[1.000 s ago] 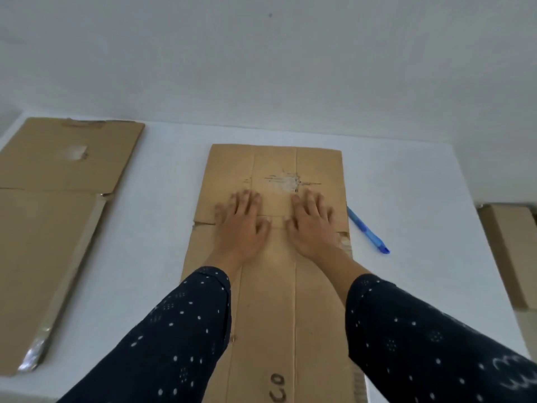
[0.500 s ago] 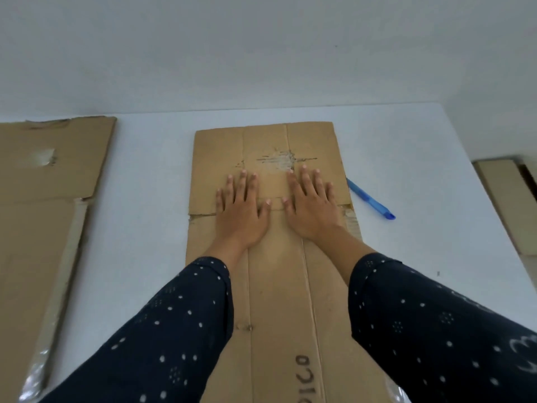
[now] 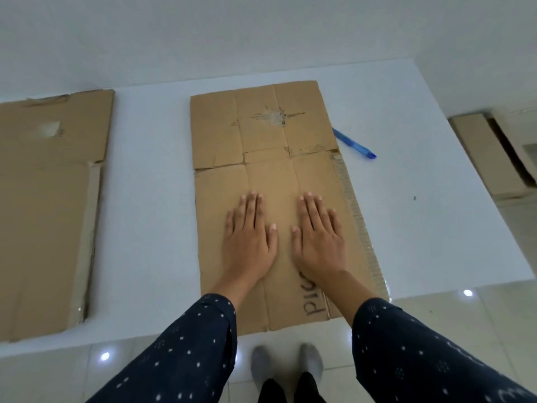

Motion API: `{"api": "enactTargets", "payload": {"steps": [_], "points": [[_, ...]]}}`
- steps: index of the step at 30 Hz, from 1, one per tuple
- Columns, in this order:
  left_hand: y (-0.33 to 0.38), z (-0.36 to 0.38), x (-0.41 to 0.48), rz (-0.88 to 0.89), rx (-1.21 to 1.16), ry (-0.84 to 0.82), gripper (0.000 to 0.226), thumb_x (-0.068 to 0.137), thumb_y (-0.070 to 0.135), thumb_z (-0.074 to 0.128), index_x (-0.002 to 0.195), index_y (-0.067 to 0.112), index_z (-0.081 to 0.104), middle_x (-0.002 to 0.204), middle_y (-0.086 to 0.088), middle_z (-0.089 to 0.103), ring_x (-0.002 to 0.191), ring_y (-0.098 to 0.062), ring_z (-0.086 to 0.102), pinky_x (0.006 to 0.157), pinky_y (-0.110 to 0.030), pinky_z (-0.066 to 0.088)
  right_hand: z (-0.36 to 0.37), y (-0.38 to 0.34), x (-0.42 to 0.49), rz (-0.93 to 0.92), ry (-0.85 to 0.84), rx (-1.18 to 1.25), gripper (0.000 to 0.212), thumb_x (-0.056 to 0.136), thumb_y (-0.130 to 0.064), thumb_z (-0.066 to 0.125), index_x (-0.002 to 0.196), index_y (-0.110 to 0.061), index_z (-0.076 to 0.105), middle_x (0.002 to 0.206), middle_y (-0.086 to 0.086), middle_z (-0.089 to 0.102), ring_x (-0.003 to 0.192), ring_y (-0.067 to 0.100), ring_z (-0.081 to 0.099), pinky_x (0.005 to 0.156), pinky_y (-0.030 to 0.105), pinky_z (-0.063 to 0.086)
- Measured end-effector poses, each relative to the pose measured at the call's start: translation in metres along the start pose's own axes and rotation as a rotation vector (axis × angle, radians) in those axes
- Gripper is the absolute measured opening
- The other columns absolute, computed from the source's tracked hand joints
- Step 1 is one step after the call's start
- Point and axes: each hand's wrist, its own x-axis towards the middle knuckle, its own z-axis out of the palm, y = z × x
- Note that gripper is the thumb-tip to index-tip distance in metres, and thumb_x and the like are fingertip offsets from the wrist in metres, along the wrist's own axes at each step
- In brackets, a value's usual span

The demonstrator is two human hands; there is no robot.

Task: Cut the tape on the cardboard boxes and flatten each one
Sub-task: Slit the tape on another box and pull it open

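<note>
middle flattened cardboard box (image 3: 267, 158) lies flat on the white table (image 3: 151, 199), long way running near to far, its near end about at the near table edge. our left hand (image 3: 250, 245) and right hand (image 3: 319, 242) both rest palm down on its near half, side by side and a little apart. fingers are straight and spread. nothing is gripped, it's just pressing.

clear tape strip (image 3: 357, 222) runs down the box's right edge. a blue pen (image 3: 353, 144) sits just beside the far right edge. a second flattened box (image 3: 49, 199) is on the left, well apart. another cardboard box (image 3: 488, 158) sits off the table at right; we can't tell if it is flattened.

handling, our guess: the sheet is light, stiff along the panels, and hinges easily at the creases. folds may spring back up, so press on the crease lines. it likely slides on the smooth table top. the surface is already scuffed and torn at the far middle, so it tears if yanked. to lift it, pinch both long edges mid-length, or take the near end where fingers can get under.
</note>
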Motion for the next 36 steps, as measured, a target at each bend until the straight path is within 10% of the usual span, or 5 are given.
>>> {"api": "enactTargets", "payload": {"steps": [10, 14, 22, 29, 36], "points": [[0.003, -0.006, 0.007, -0.003, 0.037, -0.102, 0.072, 0.097, 0.048, 0.007, 0.161, 0.016, -0.002, 0.168, -0.007, -0.008, 0.155, -0.025, -0.009, 0.124, -0.051, -0.004, -0.008, -0.003, 0.006, -0.013, -0.062, -0.008, 0.065, 0.100, -0.041, 0.016, 0.159, -0.017, 0.000, 0.166, 0.000, -0.006, 0.151, 0.015, -0.015, 0.123, 0.047, -0.004], [0.002, -0.022, 0.005, -0.409, -0.108, -0.124, 0.082, 0.096, 0.065, 0.031, 0.159, 0.031, -0.009, 0.162, -0.006, -0.031, 0.150, -0.038, -0.021, 0.112, -0.060, -0.019, -0.030, 0.007, 0.011, 0.138, -0.102, 0.082, 0.063, 0.096, -0.054, 0.033, 0.152, -0.037, 0.011, 0.163, -0.003, -0.007, 0.151, 0.028, -0.010, 0.113, 0.061, -0.014], [-0.028, -0.068, 0.011, -0.937, -0.705, 0.070, 0.075, 0.095, 0.033, 0.060, 0.156, 0.015, 0.019, 0.153, -0.014, 0.034, 0.128, -0.040, 0.047, 0.100, -0.049, 0.043, -0.082, 0.025, 0.045, 0.715, -0.178, 0.431, 0.064, 0.092, -0.033, 0.049, 0.148, -0.020, 0.022, 0.138, 0.010, 0.044, 0.124, 0.032, 0.043, 0.105, 0.052, 0.033], [-0.039, -0.096, 0.013, -0.786, -0.690, 0.123, 0.023, 0.101, 0.028, 0.049, 0.112, 0.008, 0.052, 0.099, -0.007, 0.060, 0.092, -0.029, 0.060, 0.076, -0.039, 0.049, -0.106, 0.004, 0.036, 0.628, -0.002, 0.496, 0.015, 0.101, -0.027, 0.037, 0.112, -0.017, 0.040, 0.097, 0.002, 0.058, 0.076, 0.018, 0.058, 0.060, 0.034, 0.047], [-0.095, -0.176, 0.009, -0.644, -0.614, 0.289, 0.016, 0.103, 0.027, 0.047, 0.102, 0.011, 0.046, 0.083, -0.001, 0.052, 0.078, -0.026, 0.054, 0.064, -0.034, 0.039, -0.128, -0.086, 0.030, 0.625, 0.244, 0.570, 0.015, 0.102, -0.034, 0.039, 0.108, -0.021, 0.042, 0.090, -0.002, 0.058, 0.071, 0.014, 0.056, 0.064, 0.034, 0.046]]}}
